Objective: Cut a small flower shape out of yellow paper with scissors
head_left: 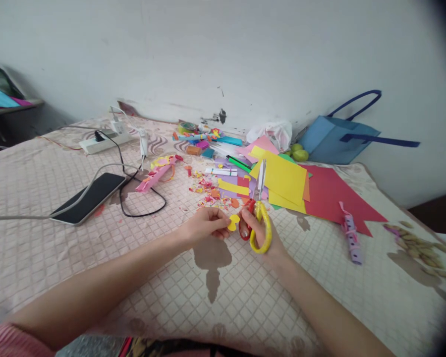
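Scissors (259,196) fill the curled right hand (277,242); beside them, the left hand (207,225) pinches a yellow cutout (233,222): trimming, seemingly, and another snip wants blades (260,179) swung leftward.

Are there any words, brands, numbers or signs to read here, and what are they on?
None that I can read.
Scissors: no readable lettering.
Power strip: any markings are too small and blurred.
Green pen: too small to read.
Dark wall marks: smudges, not letters.
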`<action>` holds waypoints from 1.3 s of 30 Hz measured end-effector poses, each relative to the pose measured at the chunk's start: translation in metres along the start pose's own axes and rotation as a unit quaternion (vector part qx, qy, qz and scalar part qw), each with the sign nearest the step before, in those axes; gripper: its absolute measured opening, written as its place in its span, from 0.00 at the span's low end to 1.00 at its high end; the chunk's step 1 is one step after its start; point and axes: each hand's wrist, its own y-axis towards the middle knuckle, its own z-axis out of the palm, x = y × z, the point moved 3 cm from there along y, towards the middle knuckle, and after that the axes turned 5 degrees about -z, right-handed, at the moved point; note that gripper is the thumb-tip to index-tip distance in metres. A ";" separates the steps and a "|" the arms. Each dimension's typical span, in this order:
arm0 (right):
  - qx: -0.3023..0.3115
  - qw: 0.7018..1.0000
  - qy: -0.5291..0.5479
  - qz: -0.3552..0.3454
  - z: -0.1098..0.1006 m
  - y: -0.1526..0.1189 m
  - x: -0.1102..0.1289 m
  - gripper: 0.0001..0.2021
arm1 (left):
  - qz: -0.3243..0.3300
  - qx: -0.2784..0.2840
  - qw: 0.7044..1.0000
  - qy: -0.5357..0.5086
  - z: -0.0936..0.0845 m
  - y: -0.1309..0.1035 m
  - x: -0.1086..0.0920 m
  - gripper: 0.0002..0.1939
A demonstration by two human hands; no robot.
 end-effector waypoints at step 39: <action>0.008 0.999 0.007 0.036 -0.001 -0.001 -0.001 0.11 | 0.006 -0.007 1.000 -0.011 0.001 0.000 0.001 0.12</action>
